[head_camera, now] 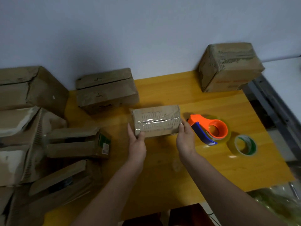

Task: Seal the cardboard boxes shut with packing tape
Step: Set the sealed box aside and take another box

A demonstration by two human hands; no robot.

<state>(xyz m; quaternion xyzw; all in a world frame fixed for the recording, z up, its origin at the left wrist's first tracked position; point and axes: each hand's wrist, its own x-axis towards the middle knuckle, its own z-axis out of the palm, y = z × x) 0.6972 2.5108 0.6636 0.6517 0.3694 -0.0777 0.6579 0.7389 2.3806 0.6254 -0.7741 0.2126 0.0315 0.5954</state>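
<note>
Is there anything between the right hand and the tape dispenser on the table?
Nothing visible. The right hand holds the right end of the small taped box, and the orange tape dispenser lies just to its right on bare table.

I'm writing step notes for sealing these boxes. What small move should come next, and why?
Probably set the small box aside. Clear tape already runs along its top seam, both hands, left hand and right hand, grip its ends, and the tape dispenser lies untouched beside it.
</note>
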